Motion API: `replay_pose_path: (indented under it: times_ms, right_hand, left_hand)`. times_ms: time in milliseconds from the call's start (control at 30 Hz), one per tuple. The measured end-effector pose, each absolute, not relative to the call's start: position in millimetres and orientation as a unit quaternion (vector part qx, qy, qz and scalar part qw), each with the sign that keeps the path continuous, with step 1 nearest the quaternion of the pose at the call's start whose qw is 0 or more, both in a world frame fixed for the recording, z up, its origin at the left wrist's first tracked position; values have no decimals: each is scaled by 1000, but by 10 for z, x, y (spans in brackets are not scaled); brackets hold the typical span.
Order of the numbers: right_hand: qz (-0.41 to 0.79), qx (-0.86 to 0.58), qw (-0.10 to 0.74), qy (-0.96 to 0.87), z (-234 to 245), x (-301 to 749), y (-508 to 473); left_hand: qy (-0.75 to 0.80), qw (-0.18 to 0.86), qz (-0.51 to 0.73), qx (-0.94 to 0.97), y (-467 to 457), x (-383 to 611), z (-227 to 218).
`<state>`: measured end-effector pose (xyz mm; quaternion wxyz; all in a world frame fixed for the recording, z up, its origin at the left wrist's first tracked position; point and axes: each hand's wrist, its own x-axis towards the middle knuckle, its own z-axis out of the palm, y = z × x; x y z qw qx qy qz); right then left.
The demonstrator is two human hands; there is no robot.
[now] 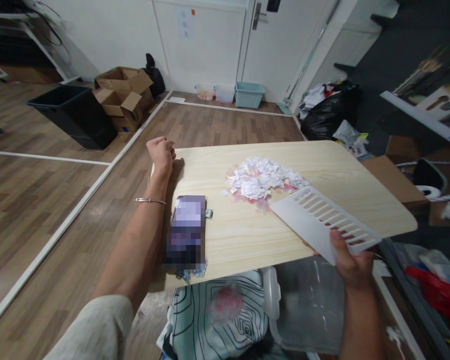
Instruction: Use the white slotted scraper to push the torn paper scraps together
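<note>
My right hand (354,262) grips the near right corner of a white plastic panel (303,225) with a row of slots, thumb on top. The panel tilts over the right half of the light wooden table (225,240). Its far left end reaches the edge of a loose pile of small white paper scraps (258,177), with pink patches around and beneath them. My left hand (162,154) is closed in a fist at the table's far left corner, with nothing visible in it. A phone (186,232) with a blurred screen lies beside my left forearm.
Under the table's near edge are a patterned bag (217,320) and a clear plastic bin (307,310). A black bin (75,115) and cardboard boxes (125,97) stand at the left. Black rubbish bags (332,112) and an open carton (393,177) are at the right.
</note>
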<state>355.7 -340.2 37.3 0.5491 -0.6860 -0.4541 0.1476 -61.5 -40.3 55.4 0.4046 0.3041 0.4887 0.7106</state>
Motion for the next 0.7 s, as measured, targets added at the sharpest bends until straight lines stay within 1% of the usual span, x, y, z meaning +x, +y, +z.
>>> replay_pose_path:
  times_ms: [100,233,467,600,700]
  right_hand:
    - [161,-684,544,-458,391,3616,-3391]
    - [135,-690,539,-464,412,3698,-3379]
    - [62,-681,550,-479,489,3699,-3359]
    - [51,-678,541,-495,506,3722,-3345]
    - [54,-682,527,-503,468,3740,-3345]
  left_hand:
    - [473,438,691,327,-397,-615,560]
    - [430,522,619,398,-479,-569,555]
    - [267,677,497,472,-687,-413,615]
    - [247,711,429,499,-709,-349,573]
    - [265,710,417,502,-686,-343,516]
